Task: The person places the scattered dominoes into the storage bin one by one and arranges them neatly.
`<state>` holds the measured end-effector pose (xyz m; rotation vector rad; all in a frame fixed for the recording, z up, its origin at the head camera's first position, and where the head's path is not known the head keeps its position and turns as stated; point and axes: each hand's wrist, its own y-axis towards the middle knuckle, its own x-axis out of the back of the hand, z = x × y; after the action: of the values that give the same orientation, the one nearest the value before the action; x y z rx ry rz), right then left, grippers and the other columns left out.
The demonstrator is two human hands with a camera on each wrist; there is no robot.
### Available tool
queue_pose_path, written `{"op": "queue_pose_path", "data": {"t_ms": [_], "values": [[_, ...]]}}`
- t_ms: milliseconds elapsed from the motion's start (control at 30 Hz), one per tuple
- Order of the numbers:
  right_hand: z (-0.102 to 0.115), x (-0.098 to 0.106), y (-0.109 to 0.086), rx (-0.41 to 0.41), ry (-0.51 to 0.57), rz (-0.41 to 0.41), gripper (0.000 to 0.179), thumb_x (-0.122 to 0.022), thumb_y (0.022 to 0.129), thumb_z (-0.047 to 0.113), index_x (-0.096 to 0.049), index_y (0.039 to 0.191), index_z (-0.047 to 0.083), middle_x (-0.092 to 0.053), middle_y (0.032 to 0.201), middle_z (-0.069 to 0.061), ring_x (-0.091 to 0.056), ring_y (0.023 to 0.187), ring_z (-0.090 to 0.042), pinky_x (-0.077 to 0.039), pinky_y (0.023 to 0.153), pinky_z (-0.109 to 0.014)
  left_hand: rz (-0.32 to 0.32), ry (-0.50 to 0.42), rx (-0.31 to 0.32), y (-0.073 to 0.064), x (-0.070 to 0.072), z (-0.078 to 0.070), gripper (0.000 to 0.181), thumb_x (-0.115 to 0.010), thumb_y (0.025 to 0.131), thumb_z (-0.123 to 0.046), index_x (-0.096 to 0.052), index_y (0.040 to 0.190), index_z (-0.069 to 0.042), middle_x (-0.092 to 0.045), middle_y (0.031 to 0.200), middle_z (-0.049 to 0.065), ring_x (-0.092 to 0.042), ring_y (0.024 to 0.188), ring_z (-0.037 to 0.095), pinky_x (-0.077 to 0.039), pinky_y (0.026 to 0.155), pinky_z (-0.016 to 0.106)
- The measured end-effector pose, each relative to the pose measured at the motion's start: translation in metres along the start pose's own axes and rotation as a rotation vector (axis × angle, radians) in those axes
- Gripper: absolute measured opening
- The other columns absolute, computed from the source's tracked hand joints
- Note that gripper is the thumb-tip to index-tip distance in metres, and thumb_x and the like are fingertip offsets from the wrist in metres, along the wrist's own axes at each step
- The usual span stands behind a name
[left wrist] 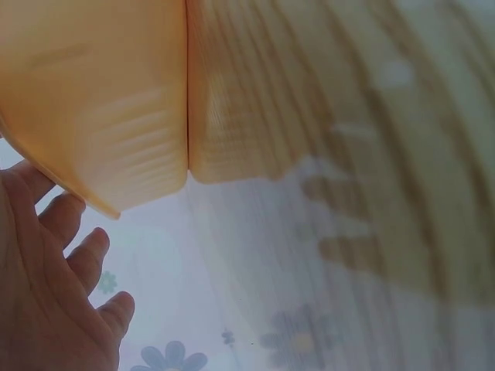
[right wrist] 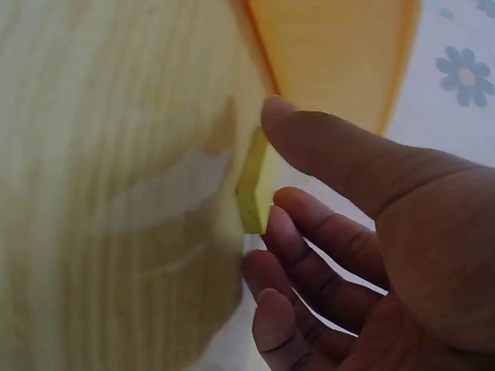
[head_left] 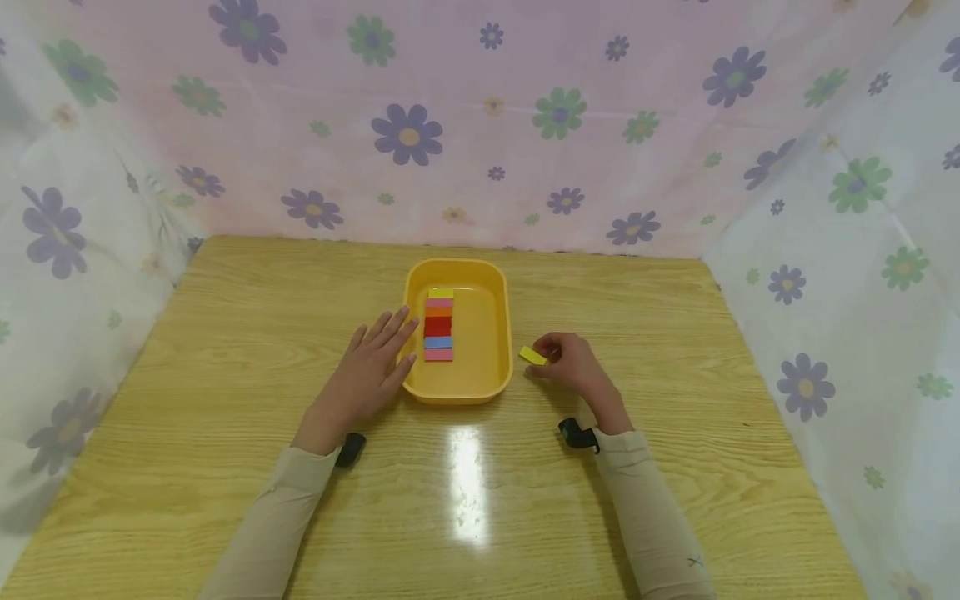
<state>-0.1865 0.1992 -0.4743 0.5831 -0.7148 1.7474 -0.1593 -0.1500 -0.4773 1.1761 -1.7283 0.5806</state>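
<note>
A yellow plastic tray [head_left: 480,358] sits on the table, with a column of flat coloured blocks [head_left: 438,326] along its left side: yellow, pink, orange, red, blue and pink from back to front. My left hand [head_left: 369,363] lies at the tray's left rim, fingers spread and fairly straight; in the left wrist view the fingertips [left wrist: 62,212] are right at the rim. Just right of the tray, my right hand [head_left: 573,367] pinches a small yellow block [head_left: 533,356] between thumb and fingers. The right wrist view shows this yellow block [right wrist: 257,182] close over the table.
The wood-grain table [head_left: 675,500] reflects light in front of the tray. Flower-patterned cloth [head_left: 450,83] hangs behind it and on both sides. A black wrist camera [head_left: 577,434] sits at the right cuff, another black one [head_left: 351,450] at the left.
</note>
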Motion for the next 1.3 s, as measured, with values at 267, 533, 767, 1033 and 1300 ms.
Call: {"op": "queue_pose_path", "data": {"t_ms": [267, 533, 767, 1033, 1300], "values": [[-0.006, -0.006, 0.0, 0.012, -0.015, -0.016, 0.028, -0.079, 0.089, 0.012, -0.071, 0.111, -0.003, -0.069, 0.107, -0.016, -0.062, 0.093, -0.027, -0.053, 0.085, -0.041, -0.009, 0.0, -0.019, 0.002, -0.002, 0.002, 0.06, -0.044, 0.109, -0.037, -0.029, 0.162, -0.013, -0.019, 0.17, 0.007, -0.015, 0.157, 0.036, -0.009, 0.123, 0.064], [-0.001, -0.004, -0.007, 0.023, -0.048, -0.019, 0.023, -0.075, 0.091, 0.008, -0.07, 0.11, -0.004, -0.069, 0.105, -0.018, -0.062, 0.091, -0.028, -0.054, 0.085, -0.043, -0.007, -0.004, -0.02, 0.003, -0.003, 0.0, 0.06, -0.045, 0.109, -0.036, -0.03, 0.162, -0.013, -0.018, 0.171, 0.006, -0.016, 0.157, 0.036, -0.01, 0.123, 0.064], [0.009, -0.001, -0.024, 0.016, 0.086, -0.116, 0.023, -0.075, 0.09, 0.005, -0.072, 0.111, -0.003, -0.069, 0.107, -0.02, -0.069, 0.094, -0.033, -0.058, 0.086, -0.045, -0.01, -0.006, -0.021, 0.002, -0.002, -0.001, 0.06, -0.046, 0.108, -0.033, -0.03, 0.161, -0.012, -0.018, 0.17, 0.008, -0.018, 0.156, 0.038, -0.01, 0.122, 0.065], [0.029, 0.002, -0.04, 0.059, 0.346, -0.262, 0.027, -0.081, 0.086, 0.005, -0.074, 0.111, -0.001, -0.07, 0.112, -0.019, -0.071, 0.098, -0.031, -0.061, 0.08, -0.029, 0.005, -0.003, -0.003, 0.0, -0.003, -0.002, 0.06, -0.044, 0.109, -0.037, -0.028, 0.162, -0.014, -0.018, 0.17, 0.007, -0.015, 0.157, 0.036, -0.01, 0.123, 0.064], [0.052, -0.027, -0.04, 0.228, 0.628, -0.287, 0.027, -0.084, 0.08, -0.002, -0.074, 0.105, -0.005, -0.072, 0.107, -0.019, -0.072, 0.089, -0.02, -0.063, 0.072, -0.033, 0.002, -0.004, -0.003, 0.0, -0.002, 0.002, 0.06, -0.046, 0.109, -0.035, -0.028, 0.162, -0.014, -0.017, 0.171, 0.007, -0.015, 0.157, 0.036, -0.01, 0.123, 0.064]]}}
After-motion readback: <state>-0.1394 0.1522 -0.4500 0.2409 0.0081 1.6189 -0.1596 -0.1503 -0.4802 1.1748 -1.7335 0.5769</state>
